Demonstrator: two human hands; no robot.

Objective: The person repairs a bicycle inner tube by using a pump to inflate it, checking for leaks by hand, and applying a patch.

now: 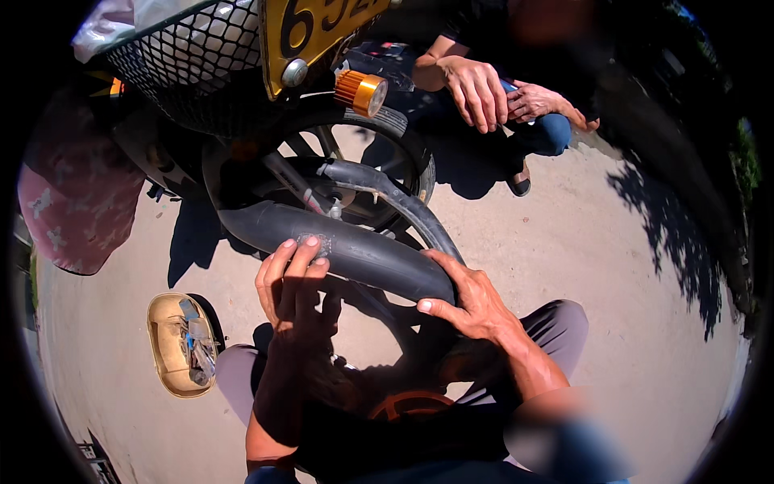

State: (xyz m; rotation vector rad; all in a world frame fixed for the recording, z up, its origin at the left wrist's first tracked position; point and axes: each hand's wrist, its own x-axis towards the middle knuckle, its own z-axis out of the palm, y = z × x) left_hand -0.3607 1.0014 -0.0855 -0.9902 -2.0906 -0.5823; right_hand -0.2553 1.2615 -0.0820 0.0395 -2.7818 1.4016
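Inner tube [355, 250] before wheel [387, 161]; tin [173, 347] left.
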